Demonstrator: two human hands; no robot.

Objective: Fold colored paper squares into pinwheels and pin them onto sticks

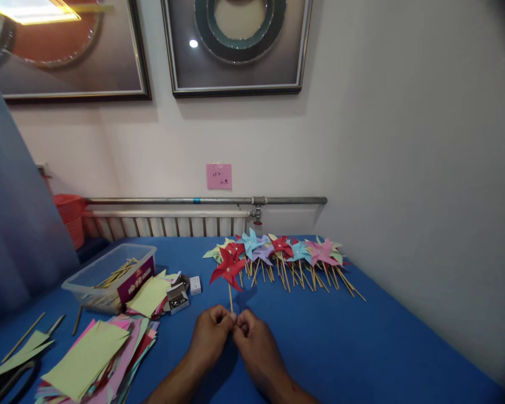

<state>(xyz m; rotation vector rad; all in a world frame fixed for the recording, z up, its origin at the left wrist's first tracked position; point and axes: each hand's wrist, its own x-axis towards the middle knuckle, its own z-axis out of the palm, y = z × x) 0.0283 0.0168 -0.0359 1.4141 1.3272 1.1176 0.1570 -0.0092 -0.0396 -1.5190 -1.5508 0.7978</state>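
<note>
A red paper pinwheel on a thin wooden stick stands upright before me. My left hand pinches the lower part of the stick between thumb and fingers. Right beside it, my right hand is closed at the same spot, its fingertips touching the left hand's; both grip the stick's lower end, which they hide. Behind the red pinwheel lies a row of finished pinwheels in red, blue, pink, purple and pale green, their sticks pointing toward me.
At left stand a clear plastic box of sticks, stacked coloured paper, yellow sheets and small boxes of metal pins. Black-handled scissors lie near the left edge. A radiator and wall bound the blue table.
</note>
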